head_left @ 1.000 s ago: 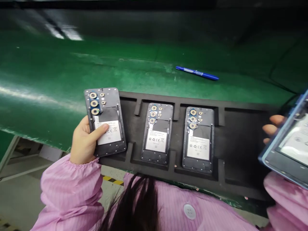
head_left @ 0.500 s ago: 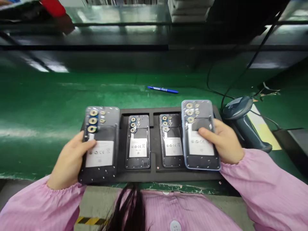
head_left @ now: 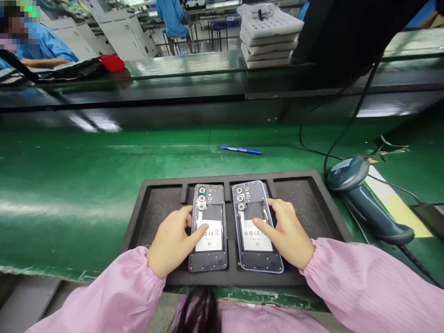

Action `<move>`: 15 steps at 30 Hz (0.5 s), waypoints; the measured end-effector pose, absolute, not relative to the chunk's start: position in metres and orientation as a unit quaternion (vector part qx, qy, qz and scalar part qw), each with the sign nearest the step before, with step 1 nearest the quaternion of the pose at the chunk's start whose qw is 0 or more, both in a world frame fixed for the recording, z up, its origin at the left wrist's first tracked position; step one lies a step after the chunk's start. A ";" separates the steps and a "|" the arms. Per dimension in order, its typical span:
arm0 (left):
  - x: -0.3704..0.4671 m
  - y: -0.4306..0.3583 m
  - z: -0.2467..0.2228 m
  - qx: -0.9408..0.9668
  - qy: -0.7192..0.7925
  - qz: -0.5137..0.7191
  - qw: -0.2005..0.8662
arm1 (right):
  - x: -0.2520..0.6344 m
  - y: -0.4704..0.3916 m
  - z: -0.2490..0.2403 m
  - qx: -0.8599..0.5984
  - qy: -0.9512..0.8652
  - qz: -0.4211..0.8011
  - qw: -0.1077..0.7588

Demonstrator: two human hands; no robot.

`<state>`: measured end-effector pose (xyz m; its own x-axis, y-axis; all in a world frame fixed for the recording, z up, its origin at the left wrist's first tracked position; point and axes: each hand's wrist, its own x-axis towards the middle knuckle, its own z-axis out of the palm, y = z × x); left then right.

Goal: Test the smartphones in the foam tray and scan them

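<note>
My left hand (head_left: 172, 238) grips the left edge of a dark phone (head_left: 209, 261), thumb across its white battery label. My right hand (head_left: 287, 231) grips the right edge of a second phone (head_left: 258, 260) with a pale blue rim, its thumb also over the label. Both phones have see-through backs with three camera rings at the upper left. They lie over the two middle compartments of a black foam tray (head_left: 229, 277); whether other phones are under them is hidden.
Beyond the tray lies a blue pen (head_left: 241, 150) on the green bench (head_left: 69, 162). A barcode scanner (head_left: 367, 199) with cables sits at the right, on yellow paper (head_left: 409, 219). White trays (head_left: 268, 41) are stacked at the back. Two people in blue are farther off.
Both hands have moved inward with their phones, from the tray's outer sides to over its middle compartments. The outer compartments now show. The view has tilted up.
</note>
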<state>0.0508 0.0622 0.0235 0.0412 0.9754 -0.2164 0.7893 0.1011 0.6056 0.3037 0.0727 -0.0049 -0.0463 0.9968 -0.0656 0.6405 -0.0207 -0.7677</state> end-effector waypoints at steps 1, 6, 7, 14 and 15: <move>0.049 0.061 0.022 0.694 0.672 0.125 0.228 | 0.302 0.070 -0.006 -0.642 -0.659 0.282 0.272; 0.050 0.053 0.024 0.757 0.635 0.060 0.144 | 0.308 0.057 -0.011 -0.652 -0.711 0.150 0.215; 0.051 0.053 0.026 0.752 0.633 0.063 0.173 | 0.310 0.056 -0.011 -0.655 -0.716 0.142 0.196; 0.060 0.075 0.050 0.481 0.684 0.164 0.524 | 0.301 0.065 -0.002 -0.690 -0.650 0.268 0.174; 0.062 0.078 0.052 0.414 0.685 0.187 0.569 | 0.298 0.068 0.001 -0.697 -0.627 0.301 0.178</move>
